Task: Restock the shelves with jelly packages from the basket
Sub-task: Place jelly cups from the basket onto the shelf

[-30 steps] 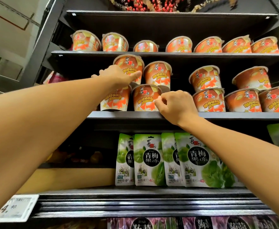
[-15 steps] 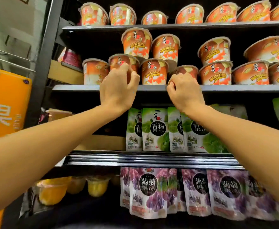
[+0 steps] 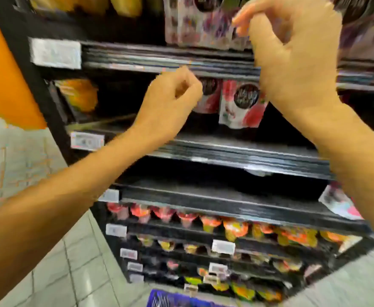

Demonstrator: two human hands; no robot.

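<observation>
Jelly pouches [image 3: 241, 105] in red and white stand upright, side by side, on a dark shelf [image 3: 237, 156] about the middle of the rack. The person's left hand [image 3: 172, 100] hangs in the air in front of them, on their nine o'clock side, and covers part of the nearer pouch. Its grip is drawn into a loose fist, thumb against forefinger, with nothing in it that I can make out (everything is smeared with blur, so fine detail is lost). The right hand [image 3: 292, 58] is higher, at about one o'clock from the left and apart from it, with its back turned toward us. Its grip is slack, the fingers bent over loosely at the top, and it is empty.

Beyond it, at twelve o'clock, purple pouches [image 3: 199, 25] stand on the shelf above. White price tags [image 3: 55, 53] are fixed to the shelf edges on the left. Down toward six o'clock the lower tiers carry rows of jelly cups [image 3: 232, 227], red ones to the left, orange and yellow to the right. The blue basket [image 3: 170, 300] shows only a strip at the very bottom edge, by the foot of the rack. What it holds I cannot tell. Pale tiled floor [image 3: 48, 262] spreads at seven o'clock, and an orange panel [image 3: 4, 74] fills the edge at nine o'clock.
</observation>
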